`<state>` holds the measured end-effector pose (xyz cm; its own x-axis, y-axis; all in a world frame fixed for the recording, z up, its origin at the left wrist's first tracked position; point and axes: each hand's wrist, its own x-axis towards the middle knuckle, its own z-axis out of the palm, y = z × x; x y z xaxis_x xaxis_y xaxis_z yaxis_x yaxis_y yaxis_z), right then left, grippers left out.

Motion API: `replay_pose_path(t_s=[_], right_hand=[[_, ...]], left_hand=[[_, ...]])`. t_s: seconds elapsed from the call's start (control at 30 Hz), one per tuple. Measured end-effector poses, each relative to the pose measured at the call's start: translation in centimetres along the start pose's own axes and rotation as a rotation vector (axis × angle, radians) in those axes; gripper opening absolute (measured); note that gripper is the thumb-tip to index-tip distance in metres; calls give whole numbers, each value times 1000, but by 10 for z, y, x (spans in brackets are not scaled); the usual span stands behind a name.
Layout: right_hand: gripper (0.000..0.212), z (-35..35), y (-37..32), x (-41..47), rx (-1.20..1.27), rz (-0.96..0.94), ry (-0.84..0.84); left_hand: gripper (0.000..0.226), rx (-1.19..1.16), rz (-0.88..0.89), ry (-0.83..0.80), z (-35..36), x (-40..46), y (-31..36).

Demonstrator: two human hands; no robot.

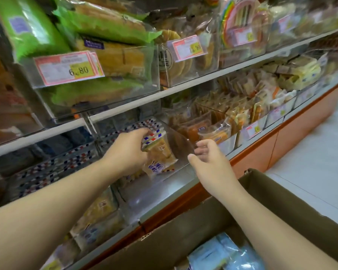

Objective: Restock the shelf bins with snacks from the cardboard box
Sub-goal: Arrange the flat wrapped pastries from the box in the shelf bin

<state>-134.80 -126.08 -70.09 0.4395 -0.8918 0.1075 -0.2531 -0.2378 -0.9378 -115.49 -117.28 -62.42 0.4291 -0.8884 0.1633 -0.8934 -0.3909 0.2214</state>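
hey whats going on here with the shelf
A person is restocking a snack shelf. The left hand grips a snack packet with a red and blue checked edge, at a clear bin on the lower shelf. The right hand hovers beside it, fingers loosely curled, holding nothing. An open cardboard box with blue packets sits below.

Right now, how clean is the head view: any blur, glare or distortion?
Head view: wide-angle bend curves the shelf edge; motion blur smears far packs and the left edge; glare whitens the clear bin front; left hand and its snack pack stay readable.
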Motion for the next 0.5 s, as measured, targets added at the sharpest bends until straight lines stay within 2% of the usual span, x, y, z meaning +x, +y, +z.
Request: replay_pose_path(t_s=[0.17,0.37,0.5], right_hand=[[45,18,19,23,-126,-90,28],[59,17,28,40,-234,-208,55],[63,23,34,39,-323,-237,29]], left_hand=[[81,4,-104,-191,50,45,-12],[64,-59,-100,-44,60,75,-8],[71,23,-98,-61,69,78,-8]])
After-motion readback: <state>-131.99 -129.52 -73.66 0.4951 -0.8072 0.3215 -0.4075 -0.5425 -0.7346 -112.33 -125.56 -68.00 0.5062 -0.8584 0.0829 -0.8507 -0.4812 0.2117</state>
